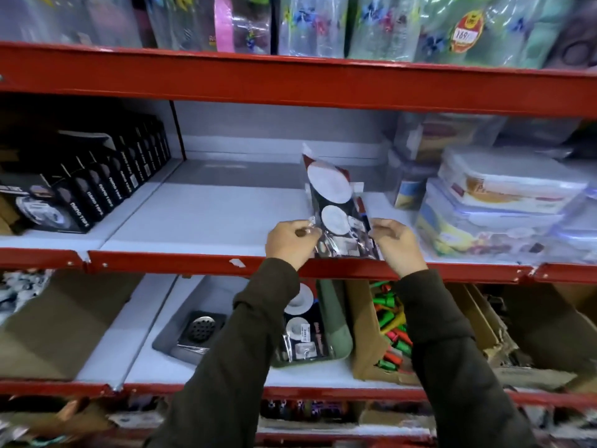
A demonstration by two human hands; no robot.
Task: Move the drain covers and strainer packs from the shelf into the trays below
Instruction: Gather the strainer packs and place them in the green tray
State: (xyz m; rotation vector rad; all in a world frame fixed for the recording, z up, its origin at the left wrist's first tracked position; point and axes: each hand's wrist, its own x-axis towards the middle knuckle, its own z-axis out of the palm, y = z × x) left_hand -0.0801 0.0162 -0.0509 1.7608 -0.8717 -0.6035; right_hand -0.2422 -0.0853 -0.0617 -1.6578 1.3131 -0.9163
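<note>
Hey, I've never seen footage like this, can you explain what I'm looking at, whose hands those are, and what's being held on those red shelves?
There is no machine here. One camera worn on a person's head looks forward and down, so the two arms in dark sleeves are the wearer's own. The left hand and right hand together hold a strainer pack, a clear packet with round white discs, at the front edge of the middle shelf. On the shelf below, a grey tray holds a metal drain cover, and a green tray beside it already holds a similar pack. Black boxes stand on the left, plastic food containers on the right.
</note>
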